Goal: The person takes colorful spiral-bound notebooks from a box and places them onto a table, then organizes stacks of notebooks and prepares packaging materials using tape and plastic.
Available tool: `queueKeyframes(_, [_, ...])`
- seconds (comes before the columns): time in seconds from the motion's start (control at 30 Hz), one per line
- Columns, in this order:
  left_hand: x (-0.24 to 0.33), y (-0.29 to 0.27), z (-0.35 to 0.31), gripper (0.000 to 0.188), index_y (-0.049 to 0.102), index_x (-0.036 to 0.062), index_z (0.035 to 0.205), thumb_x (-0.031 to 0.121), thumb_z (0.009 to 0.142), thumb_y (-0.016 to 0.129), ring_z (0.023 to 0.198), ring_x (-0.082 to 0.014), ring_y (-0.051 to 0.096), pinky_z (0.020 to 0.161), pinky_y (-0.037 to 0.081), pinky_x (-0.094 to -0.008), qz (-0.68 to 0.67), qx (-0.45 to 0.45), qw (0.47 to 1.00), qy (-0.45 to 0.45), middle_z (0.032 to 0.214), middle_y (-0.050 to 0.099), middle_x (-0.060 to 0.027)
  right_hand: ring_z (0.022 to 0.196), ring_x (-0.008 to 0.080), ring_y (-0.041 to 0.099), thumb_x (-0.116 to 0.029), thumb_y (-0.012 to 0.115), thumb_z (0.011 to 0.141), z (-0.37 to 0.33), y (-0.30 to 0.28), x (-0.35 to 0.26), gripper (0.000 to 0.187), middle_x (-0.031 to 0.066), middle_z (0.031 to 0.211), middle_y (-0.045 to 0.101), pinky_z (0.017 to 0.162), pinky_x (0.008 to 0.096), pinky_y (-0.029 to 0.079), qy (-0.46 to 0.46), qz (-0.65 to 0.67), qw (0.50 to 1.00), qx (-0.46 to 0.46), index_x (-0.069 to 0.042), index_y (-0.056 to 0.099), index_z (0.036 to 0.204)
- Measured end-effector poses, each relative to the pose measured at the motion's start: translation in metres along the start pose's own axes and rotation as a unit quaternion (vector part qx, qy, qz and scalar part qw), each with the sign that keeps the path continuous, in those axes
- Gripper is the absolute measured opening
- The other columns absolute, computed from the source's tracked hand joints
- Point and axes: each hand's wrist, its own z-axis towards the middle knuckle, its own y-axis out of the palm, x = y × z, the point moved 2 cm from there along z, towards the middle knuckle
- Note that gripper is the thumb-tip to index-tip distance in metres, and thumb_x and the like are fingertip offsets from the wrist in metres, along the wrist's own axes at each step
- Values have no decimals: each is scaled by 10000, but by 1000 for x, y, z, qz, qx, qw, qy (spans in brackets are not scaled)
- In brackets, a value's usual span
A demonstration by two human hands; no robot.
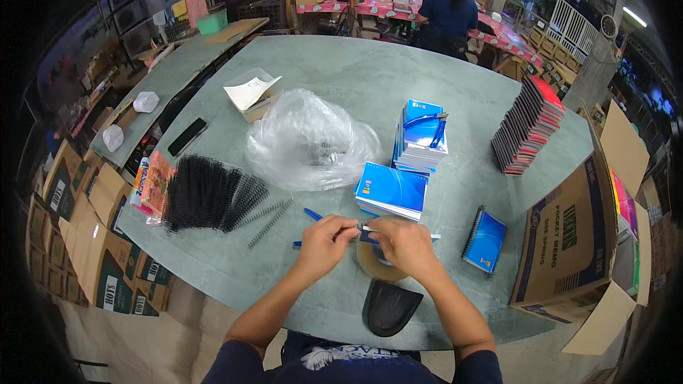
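Near the table's front middle, my left hand [327,243] is closed in a pinch, its fingertips meeting those of my right hand [404,243]. My right hand is closed round a thin blue and white thing [367,235], mostly hidden by the fingers. What my left fingers pinch is too small to make out. Under my right hand lies a roll of tape [371,264], partly covered. Just beyond the hands is a stack of blue-covered memo pads [393,188]. A blue pen [311,214] lies by my left hand.
Black spiral coils [206,195] and a clear plastic bag [306,139] lie left. Blue pliers [439,130] top a taller pad stack [418,148]. Right are a spiral-bound memo pad [485,240], red-and-black stack [526,126] and open carton [569,235]. A black pouch-like object [391,308] lies nearest me.
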Motion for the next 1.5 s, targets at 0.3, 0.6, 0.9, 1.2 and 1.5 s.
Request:
queueKeyframes(0.3, [9,-27,13,154,621,45,936,132,811,642,728,-267,564,623,458,-352,149,-158,974,59,831,554,-106,727,280,624,-226,618,790,1,-1,-7,224,96,792,641,617,382,479,-8,-54,998,9,-87,608,965])
queueKeyframes(0.6, [32,-32,17,186,609,57,898,231,834,603,752,-306,592,659,452,-378,239,-130,953,135,760,609,-119,743,291,610,-188,663,773,4,6,-1,228,100,773,622,616,397,465,-44,-41,997,47,-80,537,930])
queueKeyframes(0.9, [34,6,-13,165,615,85,831,232,777,668,709,-282,510,626,428,-375,441,52,818,366,804,518,-94,775,303,603,-97,647,766,1,7,4,204,103,810,600,637,392,470,-1,68,995,69,-69,531,932])
queueKeyframes(1.2, [6,36,-72,434,551,22,1082,129,707,742,927,-253,536,689,512,-317,163,-155,973,47,1048,444,-154,823,285,617,-91,689,747,-20,-33,31,169,101,831,624,736,338,490,72,93,993,15,-29,616,887])
queueKeyframes(1.5, [62,-17,-22,500,510,51,1190,-25,703,593,937,-262,570,802,471,-349,299,-117,915,244,1028,533,-148,849,92,585,-81,684,800,-53,2,62,220,42,943,671,774,234,460,201,481,850,68,-6,670,1005])
